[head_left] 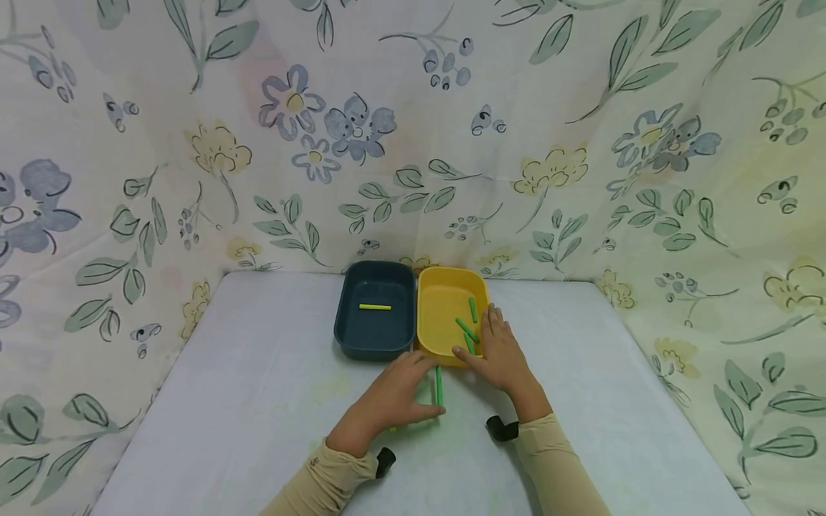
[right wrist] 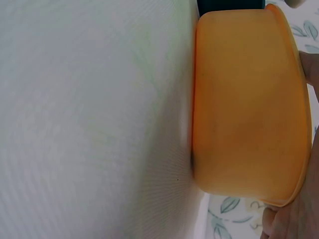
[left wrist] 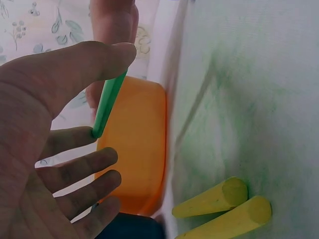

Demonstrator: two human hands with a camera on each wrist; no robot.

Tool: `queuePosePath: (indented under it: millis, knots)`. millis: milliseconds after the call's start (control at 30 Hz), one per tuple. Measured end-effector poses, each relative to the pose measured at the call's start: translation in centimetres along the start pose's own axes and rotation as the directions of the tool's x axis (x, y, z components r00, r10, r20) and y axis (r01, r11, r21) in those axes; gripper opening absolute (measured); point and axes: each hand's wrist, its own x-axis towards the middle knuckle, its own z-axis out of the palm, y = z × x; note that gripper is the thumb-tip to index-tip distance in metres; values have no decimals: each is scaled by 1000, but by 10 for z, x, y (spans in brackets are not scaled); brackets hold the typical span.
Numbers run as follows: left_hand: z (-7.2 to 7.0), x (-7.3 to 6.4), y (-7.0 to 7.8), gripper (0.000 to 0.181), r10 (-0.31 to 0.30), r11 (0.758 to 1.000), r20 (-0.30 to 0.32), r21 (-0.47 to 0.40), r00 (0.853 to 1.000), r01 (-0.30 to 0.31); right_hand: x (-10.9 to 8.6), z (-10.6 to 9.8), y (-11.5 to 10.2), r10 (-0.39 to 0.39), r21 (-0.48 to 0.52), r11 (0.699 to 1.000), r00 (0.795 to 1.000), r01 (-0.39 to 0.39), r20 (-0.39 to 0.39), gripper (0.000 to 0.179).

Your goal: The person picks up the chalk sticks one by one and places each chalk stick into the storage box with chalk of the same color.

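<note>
Green stick (head_left: 439, 387): found in the left hand (head_left: 390, 394), held endwise between thumb tip and index fingertip and raised clear of the white table (head_left: 258, 344). Left thumb and index finger stand apart by the length of the stick; the other three fingers are spread and hold nothing. Below that hand, the left wrist view shows two yellow sticks (left wrist: 212, 200) lying side by side on the table, with faint green smudges (left wrist: 219, 69) on the cloth. From where I stand, the right hand (head_left: 500, 351) is set wide at the near right corner of the yellow tray (head_left: 442, 308), thumb over the near rim and fingers extended along the right side; how firmly it presses, I cannot tell. Three green sticks (head_left: 467, 330) lie inside that tray, between the right thumb and fingers and just to their left. Just beyond the left hand sits the dark blue tray (head_left: 374, 337), alongside the yellow one, with a single yellow stick (head_left: 375, 307) lying crosswise in it. Both forearms wear beige sleeves (head_left: 561, 466), a black fitting (head_left: 502, 428) at each wrist. Floral cloth (head_left: 413, 93) hangs beyond both hands.
</note>
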Motion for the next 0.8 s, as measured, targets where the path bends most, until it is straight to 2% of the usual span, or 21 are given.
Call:
queuePosePath:
  millis: [67, 367, 800]
  knots:
    - [-1, 1, 0, 83, 6, 1000, -4, -13, 1000, -6, 0, 0, 0, 0, -3, 1000, 1000, 0, -1, 119]
    - [-3, 3, 0, 84, 39, 999, -33, 25, 999, -39, 1, -1, -1, 1, 8, 1000, 1000, -1, 5, 118]
    - [-5, 6, 1, 81, 22, 999, -49, 37, 999, -20, 1, -2, -2, 9, 12, 1000, 1000, -9, 20, 118]
